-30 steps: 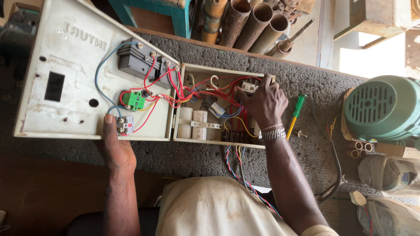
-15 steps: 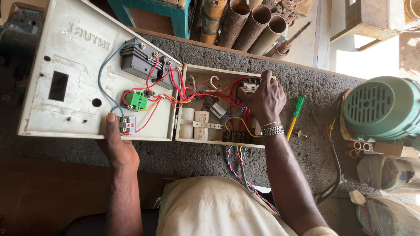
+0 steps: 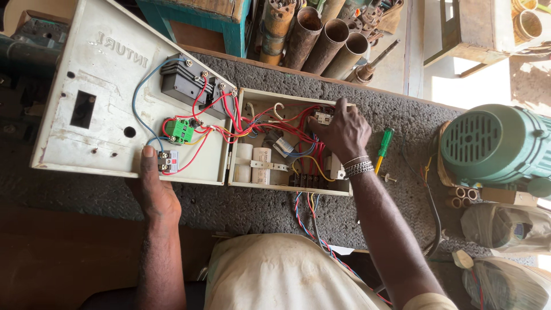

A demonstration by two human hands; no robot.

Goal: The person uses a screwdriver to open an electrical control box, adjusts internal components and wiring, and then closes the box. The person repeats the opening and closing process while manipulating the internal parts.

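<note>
An open cream electrical box (image 3: 287,186) lies on the grey carpeted bench, its hinged lid (image 3: 109,80) folded out to the left. Red, blue and yellow wires (image 3: 252,123) run between lid and box. My left hand (image 3: 152,189) grips the lid's near edge, thumb beside a small terminal block (image 3: 167,161). My right hand (image 3: 341,132), with a metal bracelet on the wrist, reaches into the box's far right corner and presses on a small white component (image 3: 322,117). Two white capacitors (image 3: 253,163) lie inside the box.
A green-handled screwdriver (image 3: 383,146) lies right of the box. A green electric motor (image 3: 496,143) stands at the right edge, plastic bags below it. Rusty pipes (image 3: 321,37) and a teal stand (image 3: 206,17) lie behind the bench. Coloured cables (image 3: 310,221) trail toward my lap.
My right hand has shifted slightly toward the box's far right corner. My left hand stays on the lid's edge. The view has moved a little.
</note>
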